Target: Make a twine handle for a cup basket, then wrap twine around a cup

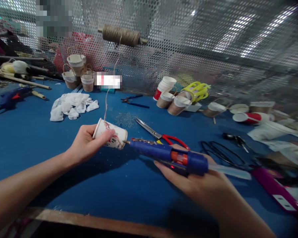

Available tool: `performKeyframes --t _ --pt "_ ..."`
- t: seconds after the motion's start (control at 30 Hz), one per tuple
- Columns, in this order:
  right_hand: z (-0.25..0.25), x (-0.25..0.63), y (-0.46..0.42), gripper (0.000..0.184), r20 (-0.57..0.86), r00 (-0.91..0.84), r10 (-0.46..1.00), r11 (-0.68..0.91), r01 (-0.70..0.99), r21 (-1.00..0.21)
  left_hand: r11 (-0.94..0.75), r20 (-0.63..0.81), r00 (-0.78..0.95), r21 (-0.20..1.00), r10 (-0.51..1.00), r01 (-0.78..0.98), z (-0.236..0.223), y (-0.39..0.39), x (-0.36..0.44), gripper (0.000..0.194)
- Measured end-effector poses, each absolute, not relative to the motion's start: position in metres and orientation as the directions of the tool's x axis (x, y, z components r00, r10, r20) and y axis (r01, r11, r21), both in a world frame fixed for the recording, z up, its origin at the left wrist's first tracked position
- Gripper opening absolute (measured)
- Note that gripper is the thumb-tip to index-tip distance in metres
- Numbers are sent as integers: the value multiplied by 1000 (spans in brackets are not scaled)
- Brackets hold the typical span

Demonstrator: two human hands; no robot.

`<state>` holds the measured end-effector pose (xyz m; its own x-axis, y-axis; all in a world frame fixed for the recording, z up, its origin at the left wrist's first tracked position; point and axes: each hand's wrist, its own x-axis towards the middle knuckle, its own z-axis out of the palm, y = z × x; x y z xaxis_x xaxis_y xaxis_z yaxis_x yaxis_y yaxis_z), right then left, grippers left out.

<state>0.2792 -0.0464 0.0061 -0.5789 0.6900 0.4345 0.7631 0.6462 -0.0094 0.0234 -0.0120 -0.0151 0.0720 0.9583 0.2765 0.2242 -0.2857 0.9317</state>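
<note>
My left hand [86, 143] is closed round a white paper cup [110, 134] lying on its side, base pointing right. A strand of brown twine [106, 102] runs from the cup up to a twine spool [120, 35] on the mesh wall. My right hand [201, 186] grips a blue hot glue gun [169, 155]. The gun's nozzle touches the cup's base edge. A clear glue stick [229, 172] protrudes from the gun's back.
Red-handled scissors [164, 134] lie just behind the glue gun. Twine-wrapped cups [76, 72] stand at the back left, more cups [173, 102] at the back right. Crumpled white tissue [69, 104], pliers [134, 100], black scissors [235, 138] and another glue gun [12, 97] lie on the blue table.
</note>
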Motion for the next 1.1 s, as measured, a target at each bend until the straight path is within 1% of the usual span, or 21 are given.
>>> performKeyframes --t 0.07,0.13,0.17,0.33,0.43,0.53,0.67,0.73,0.87,1.0,1.1 --pt "10 273 -46 43 481 -597 642 672 740 23 -250 241 67 950 968 185 -16 -11 23 23" --pt "16 267 -46 41 498 -617 610 696 717 37 -220 211 67 961 975 170 -18 -10 23 25" --pt "19 264 -45 38 485 -621 616 701 713 20 -206 198 65 964 978 168 -18 -9 23 25" --pt "27 255 -46 24 383 -581 718 666 734 -135 -177 171 51 973 984 150 -19 -8 24 24" --pt "26 256 -45 22 370 -566 737 650 742 -162 -176 171 44 974 984 145 -18 -8 24 23" --pt "20 263 -44 22 390 -542 744 626 770 -125 -202 196 52 966 979 160 -16 -9 24 23" --pt "9 278 -44 29 486 -548 681 625 781 5 -273 261 84 943 962 189 -14 -12 24 21" --pt "6 281 -42 31 503 -557 661 630 776 31 -305 291 98 929 952 209 -13 -14 24 21" --pt "8 277 -36 25 494 -561 664 627 778 40 -358 340 111 901 934 246 -13 -15 25 20" --pt "12 275 -33 28 487 -615 620 662 743 95 -379 359 123 881 925 284 -12 -16 25 20" --pt "12 279 -36 29 450 -656 606 678 722 138 -370 347 129 878 929 302 -11 -16 25 20"
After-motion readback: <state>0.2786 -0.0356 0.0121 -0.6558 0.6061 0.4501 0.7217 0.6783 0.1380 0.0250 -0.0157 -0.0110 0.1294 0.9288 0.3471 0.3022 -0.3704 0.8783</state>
